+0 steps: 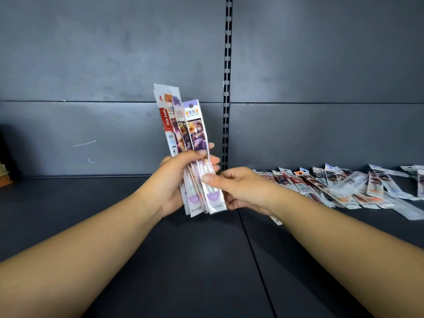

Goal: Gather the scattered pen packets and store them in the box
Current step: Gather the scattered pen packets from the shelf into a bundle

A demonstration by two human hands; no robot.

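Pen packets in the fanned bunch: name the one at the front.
The purple-topped packet, rightmost in the bunch held by both hands. It overlaps the orange-topped and red ones behind it, and its picture panel shows in full.

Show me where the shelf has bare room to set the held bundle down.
Bare: the shelf left of the left hand, and the near strip under both forearms. Crowded: loose packets cover the back right, behind the right hand.

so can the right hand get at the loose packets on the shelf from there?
Probably yes: the loose packets lie uncovered just beside the right hand, nothing between. But its fingers now pinch the bundle that the left hand holds.
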